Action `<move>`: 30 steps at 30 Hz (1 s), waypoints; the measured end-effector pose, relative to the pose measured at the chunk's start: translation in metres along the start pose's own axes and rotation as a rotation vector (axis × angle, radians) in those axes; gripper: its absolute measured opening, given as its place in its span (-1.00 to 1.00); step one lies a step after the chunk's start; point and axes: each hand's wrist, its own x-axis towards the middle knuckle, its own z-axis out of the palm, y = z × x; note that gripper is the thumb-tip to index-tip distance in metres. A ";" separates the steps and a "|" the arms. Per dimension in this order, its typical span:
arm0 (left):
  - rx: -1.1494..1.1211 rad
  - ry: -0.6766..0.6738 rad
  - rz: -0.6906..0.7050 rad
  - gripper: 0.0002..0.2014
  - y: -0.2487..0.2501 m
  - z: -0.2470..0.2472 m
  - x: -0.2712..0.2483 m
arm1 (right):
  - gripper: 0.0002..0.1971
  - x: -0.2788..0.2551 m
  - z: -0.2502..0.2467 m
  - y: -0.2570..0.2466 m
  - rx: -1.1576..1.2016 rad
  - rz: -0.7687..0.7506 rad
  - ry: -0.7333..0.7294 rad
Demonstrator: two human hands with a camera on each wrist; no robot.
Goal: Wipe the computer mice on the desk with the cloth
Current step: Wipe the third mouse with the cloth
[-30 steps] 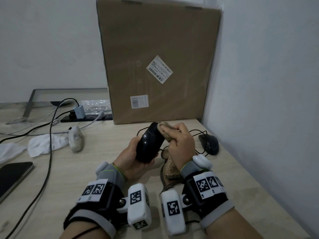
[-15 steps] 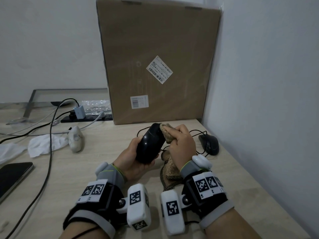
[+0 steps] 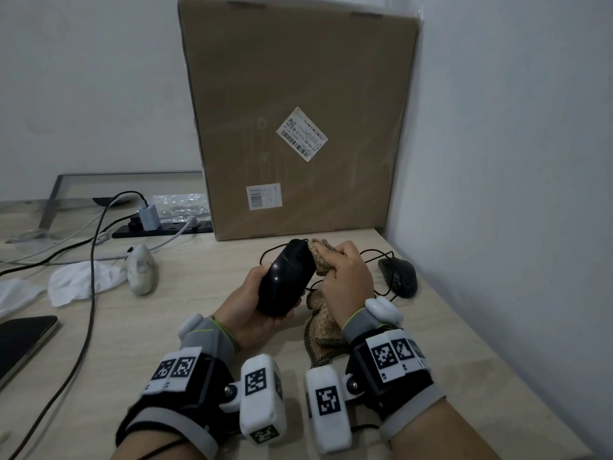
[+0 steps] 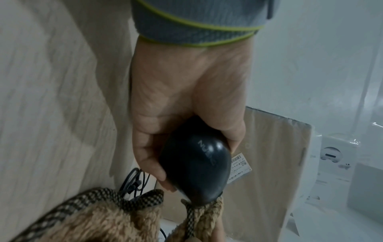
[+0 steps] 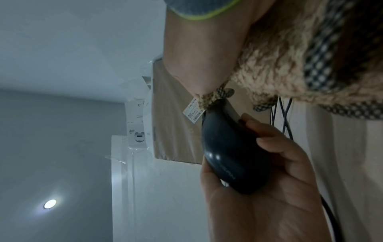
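Note:
My left hand (image 3: 255, 303) grips a glossy black wired mouse (image 3: 285, 277) above the desk, tilted nose-up; the left wrist view shows the same mouse (image 4: 196, 165) held in my palm. My right hand (image 3: 345, 277) clutches a fuzzy tan cloth (image 3: 323, 254) with a checkered edge and presses it on the mouse's front right side; the rest of the cloth hangs below my wrist. In the right wrist view the cloth (image 5: 290, 57) meets the mouse (image 5: 230, 153) at its nose. A second black mouse (image 3: 398, 275) lies on the desk at the right. A white mouse (image 3: 142, 268) lies to the left.
A large cardboard box (image 3: 295, 121) stands against the wall behind my hands. Black cables (image 3: 89, 280) and a power strip (image 3: 162, 227) cross the desk at the left, beside white tissue (image 3: 79, 280) and a dark tablet (image 3: 23, 340). The wall runs close on the right.
My right hand has slid the cloth a little forward along the mouse's front right side. The left hand keeps the mouse in nearly the same place.

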 end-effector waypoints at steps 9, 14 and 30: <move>-0.037 0.020 0.017 -0.53 0.001 -0.001 0.001 | -0.48 -0.003 0.002 -0.008 0.088 -0.199 0.002; -0.016 0.003 -0.002 -0.53 0.001 0.000 0.000 | -0.37 0.000 0.001 0.000 -0.040 0.019 -0.033; 0.005 -0.014 0.009 -0.54 0.002 0.001 0.000 | -0.36 0.000 -0.002 -0.001 -0.048 0.082 -0.039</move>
